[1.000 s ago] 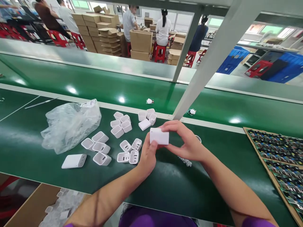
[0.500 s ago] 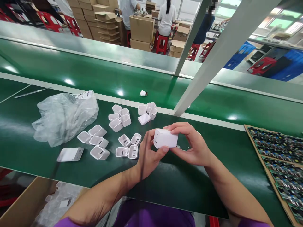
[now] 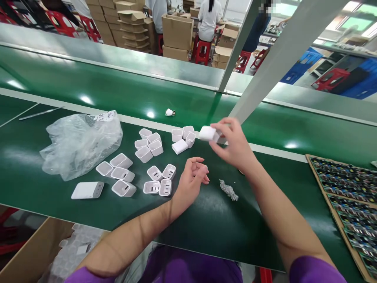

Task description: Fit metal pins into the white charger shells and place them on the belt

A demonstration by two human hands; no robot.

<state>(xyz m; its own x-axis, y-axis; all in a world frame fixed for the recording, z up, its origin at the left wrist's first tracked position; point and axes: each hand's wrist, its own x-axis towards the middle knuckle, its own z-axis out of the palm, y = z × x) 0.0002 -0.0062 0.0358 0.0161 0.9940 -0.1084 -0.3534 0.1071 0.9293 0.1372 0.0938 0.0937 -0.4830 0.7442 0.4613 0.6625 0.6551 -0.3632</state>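
Observation:
My right hand (image 3: 234, 143) grips a white charger housing (image 3: 207, 133) between thumb and fingers, raised near the base of the slanted post. The housing is slightly blurred. My left hand (image 3: 193, 179) rests above the table with loosely curled fingers, nothing visible in it. Beside it lies a group of white housings (image 3: 165, 188) with slots showing in their bottoms. Further back, another small group includes a white housing lying on its side (image 3: 180, 146). A little heap of tiny clear pieces (image 3: 229, 190) lies on the green tabletop, right of my left hand.
Left are more open housings (image 3: 123, 175), a closed grey-ended charger (image 3: 87, 190) and a clear plastic bag (image 3: 82, 145). Circuit boards fill a tray (image 3: 319, 188) at right. A slanted post (image 3: 271, 65) rises at the back. A small part (image 3: 170, 113) sits on the green strip.
My right hand has lifted the white housing up and away from my left hand, which has let go. The heap of clear pieces now shows fully.

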